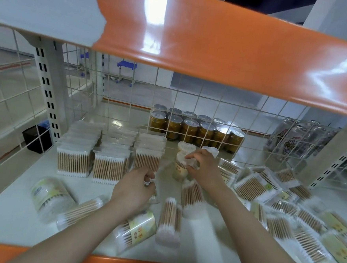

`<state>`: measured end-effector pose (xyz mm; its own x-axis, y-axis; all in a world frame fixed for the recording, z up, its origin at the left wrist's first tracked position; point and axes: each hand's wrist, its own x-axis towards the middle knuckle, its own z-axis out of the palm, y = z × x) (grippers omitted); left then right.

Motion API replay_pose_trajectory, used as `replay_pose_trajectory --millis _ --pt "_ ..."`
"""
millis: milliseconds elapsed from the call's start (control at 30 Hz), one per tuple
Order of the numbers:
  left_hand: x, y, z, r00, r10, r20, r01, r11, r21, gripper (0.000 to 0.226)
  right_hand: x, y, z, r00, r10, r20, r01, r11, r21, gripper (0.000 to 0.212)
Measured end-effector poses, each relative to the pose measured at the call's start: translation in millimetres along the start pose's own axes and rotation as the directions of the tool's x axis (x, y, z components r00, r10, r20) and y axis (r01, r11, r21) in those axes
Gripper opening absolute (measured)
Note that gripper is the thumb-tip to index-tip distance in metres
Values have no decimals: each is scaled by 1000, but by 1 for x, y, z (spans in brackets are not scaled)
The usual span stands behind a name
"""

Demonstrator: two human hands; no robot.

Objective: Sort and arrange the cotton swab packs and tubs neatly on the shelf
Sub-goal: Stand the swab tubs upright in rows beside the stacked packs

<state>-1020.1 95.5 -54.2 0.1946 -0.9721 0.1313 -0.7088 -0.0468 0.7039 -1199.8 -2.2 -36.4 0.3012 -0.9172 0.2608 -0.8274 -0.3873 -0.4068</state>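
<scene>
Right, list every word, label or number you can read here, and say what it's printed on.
None can be read for certain.
Tub under the left wrist: yellow label with dark characters, too blurred.
Tub lying at left: blue print, blurred.
Flat packs at right: green-yellow stickers, too small.
Gold cans and silver cans behind the wire grid: logos illegible.
</scene>
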Motion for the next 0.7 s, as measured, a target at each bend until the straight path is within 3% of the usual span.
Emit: replay_pose_trajectory --millis 167,333,700 --pt "-1 -1 -4 999 17 29 -17 1000 0 19 -5 -4 -5 1000 -18 -9 18 1000 -2 29" --pt "-6 1 -4 997 55 52 -57 998 41 20 -21 -5 -10 1000 -10 -26 12 995 104 26" --pt "-20 8 3 992 101 70 -104 994 28 20 -55 6 -32 983 -62 171 61 998 7 31"
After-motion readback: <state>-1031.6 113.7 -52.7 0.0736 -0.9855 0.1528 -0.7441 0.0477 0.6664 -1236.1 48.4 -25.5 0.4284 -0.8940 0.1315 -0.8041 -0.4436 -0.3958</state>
